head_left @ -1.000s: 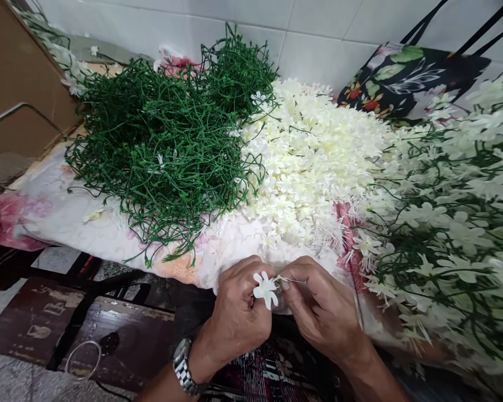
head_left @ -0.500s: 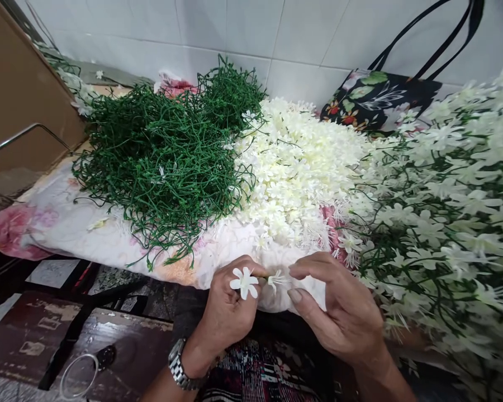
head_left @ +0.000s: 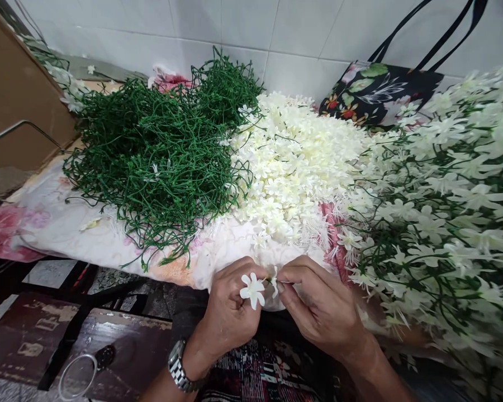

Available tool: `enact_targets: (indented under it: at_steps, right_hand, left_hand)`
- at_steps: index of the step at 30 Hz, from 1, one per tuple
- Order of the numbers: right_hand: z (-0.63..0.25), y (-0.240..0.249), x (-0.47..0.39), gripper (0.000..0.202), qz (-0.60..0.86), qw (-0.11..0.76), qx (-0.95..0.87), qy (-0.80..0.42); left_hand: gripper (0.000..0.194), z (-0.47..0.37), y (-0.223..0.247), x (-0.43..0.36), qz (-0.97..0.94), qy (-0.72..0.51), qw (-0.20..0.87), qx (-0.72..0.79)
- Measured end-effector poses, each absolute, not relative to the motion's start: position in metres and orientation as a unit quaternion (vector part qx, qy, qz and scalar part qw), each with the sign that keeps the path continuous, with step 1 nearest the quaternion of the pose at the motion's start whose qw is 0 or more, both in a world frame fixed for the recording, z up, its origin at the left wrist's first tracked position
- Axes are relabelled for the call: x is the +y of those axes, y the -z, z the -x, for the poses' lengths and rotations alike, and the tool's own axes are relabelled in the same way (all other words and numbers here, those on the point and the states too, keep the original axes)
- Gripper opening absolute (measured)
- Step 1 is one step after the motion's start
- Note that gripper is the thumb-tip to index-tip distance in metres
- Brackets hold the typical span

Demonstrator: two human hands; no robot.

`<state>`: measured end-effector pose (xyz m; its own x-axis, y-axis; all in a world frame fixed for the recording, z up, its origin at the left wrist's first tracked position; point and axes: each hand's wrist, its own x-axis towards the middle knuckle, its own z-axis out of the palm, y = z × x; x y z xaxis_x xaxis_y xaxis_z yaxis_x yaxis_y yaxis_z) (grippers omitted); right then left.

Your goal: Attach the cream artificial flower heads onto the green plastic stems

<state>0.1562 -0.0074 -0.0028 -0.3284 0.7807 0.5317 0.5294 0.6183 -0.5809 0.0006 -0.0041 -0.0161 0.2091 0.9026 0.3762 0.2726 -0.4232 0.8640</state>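
Note:
My left hand (head_left: 233, 304) is closed, pinching an artificial flower stem whose green bulk is mostly hidden by the fingers. A white five-petal flower (head_left: 252, 291) shows in front of that hand. Between my two hands is a second white flower (head_left: 274, 282), seen edge-on at a stem tip. The thumb and forefinger of my right hand (head_left: 324, 310) are closed on this second flower from the right. Just beyond the hands lies a heap of loose white petals (head_left: 293, 162), with a tangled pile of green plastic stems (head_left: 159, 151) to its left.
Flowers on green stems (head_left: 436, 229) are heaped along the right. A black floral bag (head_left: 381, 92) leans against the tiled wall (head_left: 243, 22). Cardboard (head_left: 20, 95) stands at left. Flowered cloth (head_left: 88, 240) covers the work surface; below left are brown boards (head_left: 126, 352) and a clear ring-shaped object (head_left: 77, 377).
My right thumb and forefinger, apart before, have closed on the second flower and moved left. Its long white filaments, visible earlier, are now covered by the fingers. My left hand has barely moved.

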Motion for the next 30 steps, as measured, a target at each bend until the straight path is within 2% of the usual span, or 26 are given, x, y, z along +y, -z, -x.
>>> enact_targets:
  at_steps: [23, 26, 30]
  right_hand:
    - [-0.15, 0.012, 0.0, 0.014, 0.419, 0.408, -0.792, -0.174]
    - [-0.151, 0.013, 0.001, 0.014, 0.412, 0.415, -0.791, -0.179]
    - [-0.153, 0.01, 0.001, 0.013, 0.385, 0.441, -0.793, -0.171]
  left_hand:
    - [0.019, -0.007, 0.02, -0.002, -0.706, -0.458, 0.278, 0.463]
    - [0.018, -0.006, 0.02, -0.002, -0.697, -0.464, 0.301, 0.457]
    - [0.016, -0.001, 0.011, -0.002, -0.649, -0.454, 0.405, 0.457]
